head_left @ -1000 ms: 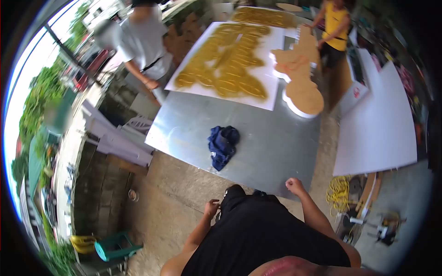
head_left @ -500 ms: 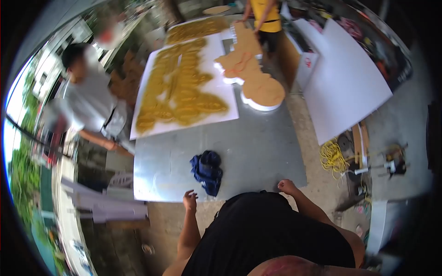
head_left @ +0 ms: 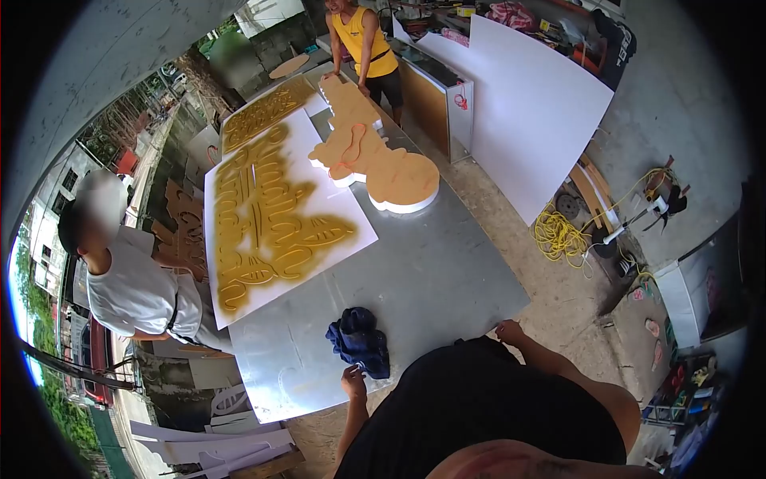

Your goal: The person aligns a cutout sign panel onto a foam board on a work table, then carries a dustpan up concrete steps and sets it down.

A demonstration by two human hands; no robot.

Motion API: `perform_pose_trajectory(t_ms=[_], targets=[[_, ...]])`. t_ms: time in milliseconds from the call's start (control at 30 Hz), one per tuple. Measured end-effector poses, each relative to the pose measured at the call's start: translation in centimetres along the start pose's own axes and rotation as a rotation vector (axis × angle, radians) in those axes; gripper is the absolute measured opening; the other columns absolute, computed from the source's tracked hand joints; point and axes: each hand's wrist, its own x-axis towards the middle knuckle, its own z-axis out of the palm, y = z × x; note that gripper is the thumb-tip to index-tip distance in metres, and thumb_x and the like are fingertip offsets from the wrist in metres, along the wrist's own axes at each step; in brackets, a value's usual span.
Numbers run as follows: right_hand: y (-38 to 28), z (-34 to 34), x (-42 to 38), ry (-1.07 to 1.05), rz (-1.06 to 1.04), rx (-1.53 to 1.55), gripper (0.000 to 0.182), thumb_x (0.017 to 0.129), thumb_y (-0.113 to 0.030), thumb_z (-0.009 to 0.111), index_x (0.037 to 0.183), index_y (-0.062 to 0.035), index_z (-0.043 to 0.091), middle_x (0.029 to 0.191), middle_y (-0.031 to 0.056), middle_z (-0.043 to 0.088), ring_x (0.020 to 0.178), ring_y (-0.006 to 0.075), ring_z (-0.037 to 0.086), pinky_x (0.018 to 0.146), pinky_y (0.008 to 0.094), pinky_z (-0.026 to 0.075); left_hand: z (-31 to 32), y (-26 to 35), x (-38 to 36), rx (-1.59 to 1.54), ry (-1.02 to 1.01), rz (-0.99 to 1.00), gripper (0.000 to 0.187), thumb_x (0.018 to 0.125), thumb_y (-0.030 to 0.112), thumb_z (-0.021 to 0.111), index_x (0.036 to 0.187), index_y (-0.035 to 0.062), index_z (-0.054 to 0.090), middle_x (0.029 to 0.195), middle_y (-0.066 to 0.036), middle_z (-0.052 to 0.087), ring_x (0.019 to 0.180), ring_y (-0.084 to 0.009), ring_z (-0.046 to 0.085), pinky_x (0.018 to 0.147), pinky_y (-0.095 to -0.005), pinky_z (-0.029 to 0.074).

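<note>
My left hand (head_left: 353,383) is at the near edge of the metal table (head_left: 415,279), just beside a crumpled dark blue cloth (head_left: 358,342); its fingers are partly curled, and whether they touch the cloth is unclear. At the table's near right edge is my right hand (head_left: 508,331), small in view, with its fingers curled and their grip hard to make out. Farther up the table lie a white sheet with gold-sprayed shapes (head_left: 271,215) and a brown-topped, white-edged cutout (head_left: 403,177).
A person in white (head_left: 144,283) stands at the table's left side, another in yellow (head_left: 369,44) at the far end. A large white panel (head_left: 527,104) leans at the right. Yellow cord (head_left: 558,235) lies on the floor below it.
The view has turned, so the table appears more slanted. My left hand now appears closer to the blue cloth. The person in yellow shows more fully.
</note>
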Motion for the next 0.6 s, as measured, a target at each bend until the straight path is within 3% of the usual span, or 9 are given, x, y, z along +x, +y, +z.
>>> perform_pose_trajectory(t_ms=[67,167,233,300,367,433,600], targets=[[0.0,0.4,0.1,-0.017,-0.033,-0.052,0.025,0.077,-0.025,0.049,0.071,-0.0039,0.062,0.07,0.0148,0.061,0.073,0.0286,0.061,0.069,0.0398,0.048,-0.4,-0.6,0.4,0.01,0.027,0.002,0.02,0.075,0.006,0.052,0.093,-0.0009,0.059,0.073,-0.014,0.064,0.061,-0.0184,0.063,0.057,-0.028,0.049],[0.2,1.1,0.8,0.065,-0.135,-0.21,0.022,0.073,-0.024,0.056,0.076,-0.0043,0.064,0.07,0.0106,0.064,0.063,0.0223,0.063,0.063,0.0346,0.05,-0.7,-1.1,0.8,0.025,0.095,-0.012,0.02,0.076,0.006,0.052,0.093,-0.0012,0.058,0.073,-0.014,0.064,0.06,-0.0179,0.063,0.056,-0.0279,0.049],[1.6,2.1,3.2,0.065,-0.507,-0.488,0.023,0.073,-0.026,0.056,0.077,-0.0048,0.064,0.071,0.0109,0.063,0.066,0.0244,0.062,0.065,0.0365,0.049,-0.9,-2.1,1.0,-0.069,0.104,-0.061,0.019,0.076,0.007,0.053,0.092,0.0004,0.059,0.074,-0.014,0.064,0.061,-0.0175,0.063,0.057,-0.0277,0.049],[-3.2,-0.4,1.7,-0.114,-0.188,-0.109,0.026,0.076,-0.027,0.05,0.074,-0.0041,0.062,0.069,0.0157,0.061,0.072,0.0322,0.06,0.069,0.0415,0.048,-0.9,-2.4,0.6,-0.035,0.121,-0.116,0.019,0.076,0.008,0.054,0.093,0.0027,0.06,0.075,-0.013,0.065,0.063,-0.0175,0.063,0.057,-0.0279,0.049],[-4.3,-1.1,1.6,-0.156,-0.052,0.029,0.024,0.074,-0.024,0.053,0.073,-0.0014,0.061,0.068,0.0143,0.062,0.067,0.0285,0.062,0.065,0.0391,0.049,-0.4,-3.1,0.1,-0.095,0.134,-0.115,0.018,0.076,0.009,0.055,0.092,0.0038,0.061,0.075,-0.013,0.065,0.064,-0.0175,0.063,0.059,-0.0282,0.049],[-2.0,0.0,3.5,-0.157,-0.102,0.009,0.021,0.073,-0.018,0.055,0.073,0.0013,0.061,0.066,0.013,0.062,0.061,0.0242,0.062,0.06,0.0358,0.05,-0.3,-2.3,-1.1,-0.074,0.156,-0.117,0.019,0.076,0.01,0.055,0.092,0.0031,0.061,0.076,-0.013,0.065,0.064,-0.0175,0.063,0.06,-0.0283,0.049],[-3.7,-1.4,3.8,-0.233,-0.081,0.091,0.017,0.072,-0.013,0.055,0.074,0.0025,0.061,0.063,0.0117,0.061,0.058,0.0206,0.061,0.056,0.0342,0.049,0.0,-3.4,-4.2,-0.061,0.203,-0.195,0.019,0.077,0.011,0.054,0.093,0.0043,0.062,0.075,-0.011,0.066,0.064,-0.0164,0.063,0.061,-0.0285,0.049]])
